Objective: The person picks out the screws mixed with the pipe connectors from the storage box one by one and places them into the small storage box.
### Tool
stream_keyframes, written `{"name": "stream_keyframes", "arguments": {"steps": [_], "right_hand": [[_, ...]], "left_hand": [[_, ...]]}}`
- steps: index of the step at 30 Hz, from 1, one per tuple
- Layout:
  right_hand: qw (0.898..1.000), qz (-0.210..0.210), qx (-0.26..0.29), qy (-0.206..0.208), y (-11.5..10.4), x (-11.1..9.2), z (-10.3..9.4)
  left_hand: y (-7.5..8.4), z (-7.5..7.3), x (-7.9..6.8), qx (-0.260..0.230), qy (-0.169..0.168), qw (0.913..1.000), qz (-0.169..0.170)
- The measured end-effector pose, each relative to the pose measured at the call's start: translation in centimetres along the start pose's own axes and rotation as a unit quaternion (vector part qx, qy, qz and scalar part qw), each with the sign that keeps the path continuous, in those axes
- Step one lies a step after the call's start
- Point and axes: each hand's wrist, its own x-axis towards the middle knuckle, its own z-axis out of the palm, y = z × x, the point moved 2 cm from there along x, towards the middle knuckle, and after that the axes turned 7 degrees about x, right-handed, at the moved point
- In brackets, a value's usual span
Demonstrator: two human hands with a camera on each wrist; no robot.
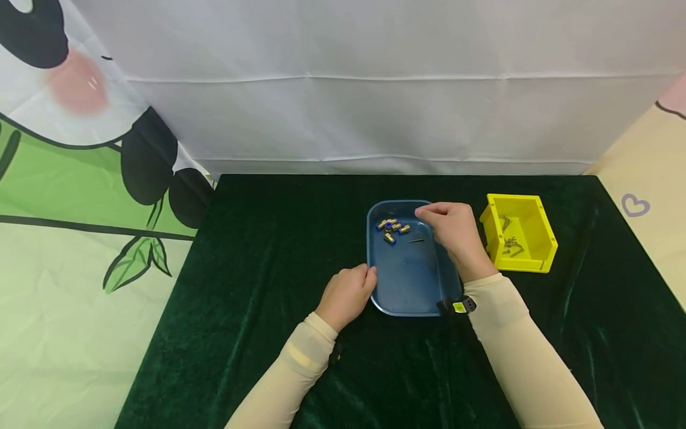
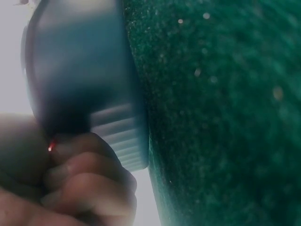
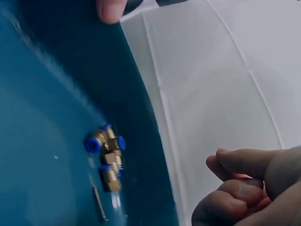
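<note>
My left hand (image 1: pixel 347 293) grips the left rim of a blue tray (image 1: pixel 407 298), thumb on top; in the left wrist view its curled fingers (image 2: pixel 89 183) lie against the tray's outer side. Several brass fittings with blue ends (image 1: pixel 404 229) lie toward the back left of the tray. Beside them is one thin screw (image 1: pixel 416 240), its thread showing in the right wrist view. Above the tray's back right corner my right hand (image 1: pixel 452 232) is held with fingers curled and thumb and forefinger tips together; nothing shows between them in the right wrist view.
A yellow open bin (image 1: pixel 549 245) with several small screws (image 1: pixel 513 245) in it stands right of the tray, close to my right wrist. Dark green velvet cloth (image 1: pixel 257 286) covers the table. A white curtain (image 1: pixel 375 119) hangs along the table's back edge.
</note>
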Motion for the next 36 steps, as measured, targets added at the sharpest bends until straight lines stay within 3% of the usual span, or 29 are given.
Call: {"name": "stream_keyframes", "arguments": {"steps": [5,11,16,25,36], "right_hand": [[0.997,-0.035,-0.070,-0.006,0.0,0.2,1.0],[0.992,-0.035,-0.124,-0.008,0.2,0.8,1.7],[0.969,-0.079,-0.232,0.005,0.9,1.0,2.5],[0.924,-0.077,-0.375,-0.016,1.4,1.6,3.6],[0.919,-0.056,-0.387,-0.044,2.0,1.9,3.8]], "left_hand": [[0.0,0.0,0.0,0.005,0.005,1.0000,0.004],[0.0,0.0,0.0,0.003,0.002,1.0000,0.005],[0.0,0.1,0.1,0.004,0.003,1.0000,0.008],[0.1,-0.1,0.1,0.001,0.003,1.0000,0.006],[0.2,-0.1,0.0,0.005,0.000,1.0000,0.000]]}}
